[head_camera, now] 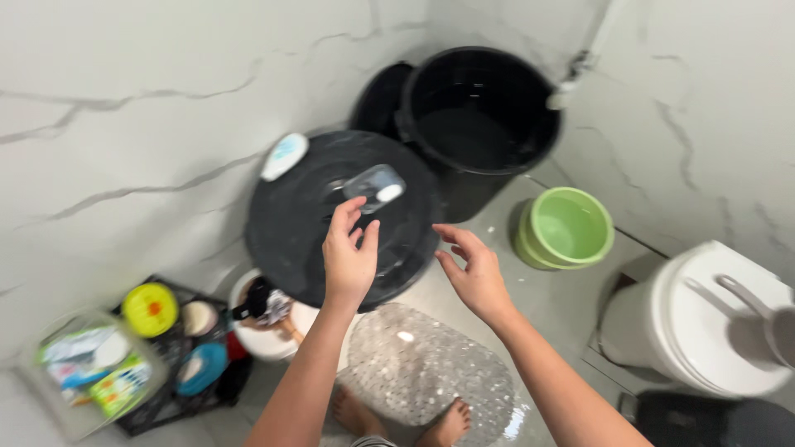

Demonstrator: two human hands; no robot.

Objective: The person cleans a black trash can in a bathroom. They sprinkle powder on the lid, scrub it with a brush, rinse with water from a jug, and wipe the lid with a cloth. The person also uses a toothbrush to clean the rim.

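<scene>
White marble-tiled bathroom corner, grey floor. Left hand (349,258) fingers loosely spread just below clear bottle (374,187) lying on black bin lid (306,223); right hand (474,273) open, empty, near lid edge. Judged: reach stage; closing fingers around the bottle needed for a grasp.

I am seeing a green basin (570,228) sitting on the floor beside an open black bucket (480,116). A white lidded bin (704,331) is standing well apart, and a clear bubbled mat (422,372) is lying below.
</scene>
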